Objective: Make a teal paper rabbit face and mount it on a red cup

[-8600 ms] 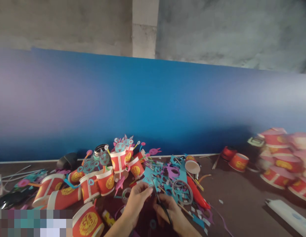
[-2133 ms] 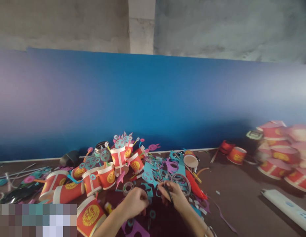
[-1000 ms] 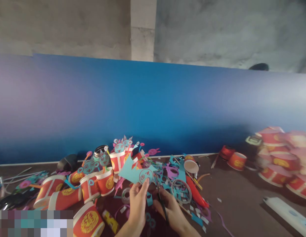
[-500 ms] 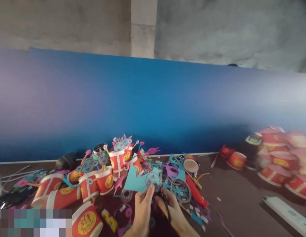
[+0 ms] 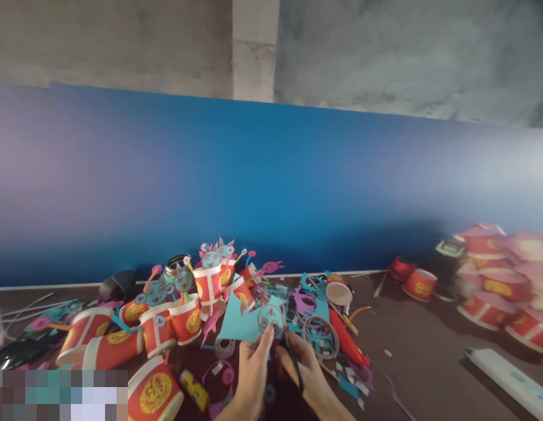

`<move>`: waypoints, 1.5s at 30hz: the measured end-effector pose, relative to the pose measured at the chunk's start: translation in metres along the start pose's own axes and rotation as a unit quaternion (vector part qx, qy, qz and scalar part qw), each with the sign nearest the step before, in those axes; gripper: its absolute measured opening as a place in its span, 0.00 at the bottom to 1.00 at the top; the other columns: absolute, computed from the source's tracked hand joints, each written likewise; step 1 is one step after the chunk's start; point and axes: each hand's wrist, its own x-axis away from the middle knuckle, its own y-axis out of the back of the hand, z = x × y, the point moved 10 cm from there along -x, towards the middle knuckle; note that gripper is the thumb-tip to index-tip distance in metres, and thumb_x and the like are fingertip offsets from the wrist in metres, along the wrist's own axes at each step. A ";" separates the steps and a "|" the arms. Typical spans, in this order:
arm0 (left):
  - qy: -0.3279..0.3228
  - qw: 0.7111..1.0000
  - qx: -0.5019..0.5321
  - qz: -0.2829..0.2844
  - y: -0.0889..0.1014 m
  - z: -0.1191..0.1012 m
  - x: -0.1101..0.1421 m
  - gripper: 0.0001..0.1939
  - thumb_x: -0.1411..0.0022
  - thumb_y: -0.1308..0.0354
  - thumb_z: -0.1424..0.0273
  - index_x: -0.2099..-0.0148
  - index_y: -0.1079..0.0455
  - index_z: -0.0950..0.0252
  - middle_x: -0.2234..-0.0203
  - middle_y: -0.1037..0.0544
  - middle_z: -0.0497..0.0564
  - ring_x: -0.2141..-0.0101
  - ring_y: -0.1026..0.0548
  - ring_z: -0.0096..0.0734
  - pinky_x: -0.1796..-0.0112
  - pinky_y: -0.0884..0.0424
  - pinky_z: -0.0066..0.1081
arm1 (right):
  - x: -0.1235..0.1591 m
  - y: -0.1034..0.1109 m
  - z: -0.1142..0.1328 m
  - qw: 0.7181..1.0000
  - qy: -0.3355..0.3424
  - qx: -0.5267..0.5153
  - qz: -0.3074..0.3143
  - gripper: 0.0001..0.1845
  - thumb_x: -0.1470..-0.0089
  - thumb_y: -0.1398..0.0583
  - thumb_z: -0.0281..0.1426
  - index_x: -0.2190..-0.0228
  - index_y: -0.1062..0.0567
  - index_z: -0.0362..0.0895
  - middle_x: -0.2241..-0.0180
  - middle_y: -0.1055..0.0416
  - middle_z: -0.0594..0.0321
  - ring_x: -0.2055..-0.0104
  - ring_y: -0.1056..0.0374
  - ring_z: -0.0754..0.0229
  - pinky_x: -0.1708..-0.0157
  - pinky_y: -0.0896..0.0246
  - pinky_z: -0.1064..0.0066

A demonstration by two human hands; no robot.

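A sheet of light-blue paper point(image 5: 240, 321) with a round animal face drawn in dark red is pinched in my left hand point(image 5: 253, 362), the thumb lying over the lower edge of the face. My right hand point(image 5: 304, 368) is wrapped round black-handled scissors point(image 5: 293, 358). Their blades stand upright against the right side of the drawn face; whether they are parted is too small to tell. Just left of the hands, a roll of clear tape point(image 5: 225, 348) lies on the table. A larger tape roll point(image 5: 321, 338) rests to the right among paper scraps.
Red paper cups point(image 5: 186, 320) with gold emblems and paper faces crowd the left. Purple and blue offcuts point(image 5: 304, 301) and a red tool-like object point(image 5: 348, 339) lie right of centre. Stacked red cups point(image 5: 486, 310) and a white power strip point(image 5: 510, 377) are far right. A blue panel point(image 5: 271, 193) stands behind.
Both hands stay nearly in place. The paper and the scissors shift very slightly; nothing has been picked up or let go.
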 end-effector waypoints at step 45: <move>-0.024 0.997 -0.063 0.028 0.000 -0.004 -0.011 0.21 0.51 0.38 0.53 0.77 0.28 0.68 0.82 0.28 0.48 0.74 0.30 0.33 0.68 0.33 0.28 | -0.003 0.006 -0.021 0.999 -0.047 0.009 -0.005 0.23 0.59 0.36 0.49 0.77 0.32 0.41 0.90 0.38 0.70 0.89 0.46 0.69 0.88 0.52 0.78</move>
